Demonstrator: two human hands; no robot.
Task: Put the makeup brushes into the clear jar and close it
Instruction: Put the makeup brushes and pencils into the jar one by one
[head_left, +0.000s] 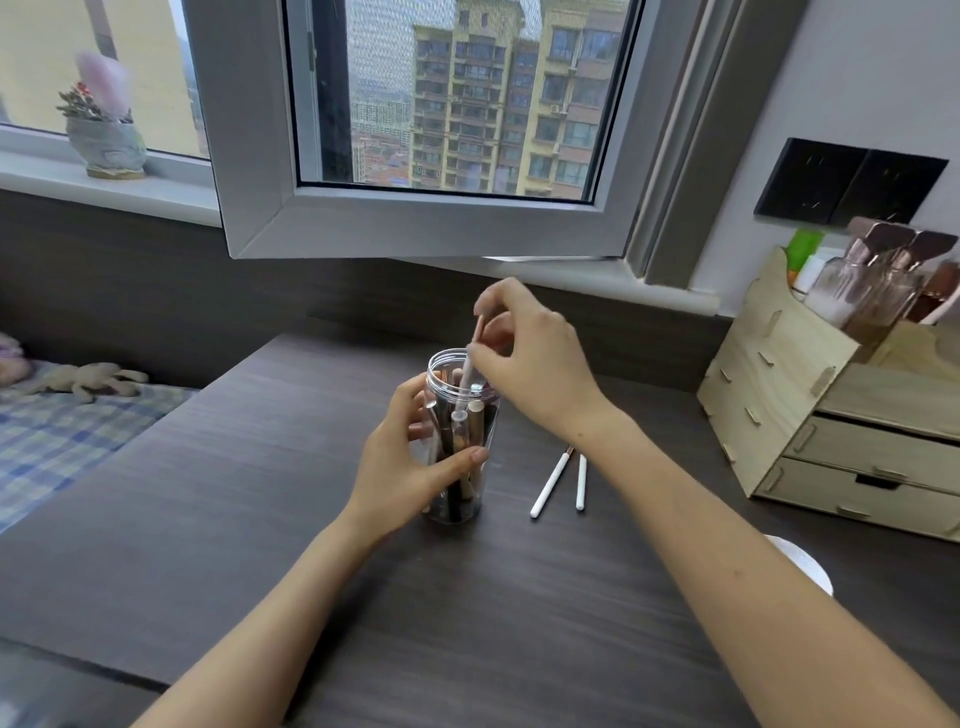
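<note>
A clear jar (457, 395) stands upright and lidless on the dark desk (260, 467), with several brushes inside. My left hand (405, 462) wraps around the jar's left side and front. Above the jar's mouth, my right hand (530, 353) pinches a white-handled makeup brush (470, 364) whose lower end dips into the jar. Two more white-handled brushes (550, 483) (581, 480) lie on the desk just right of the jar. A white round object (802, 564), possibly the lid, peeks out behind my right forearm.
A wooden drawer organiser (841, 415) holding bottles stands at the right edge. An open window sash (441, 218) juts over the desk's far side. A bed with a plush toy (88, 382) lies to the left.
</note>
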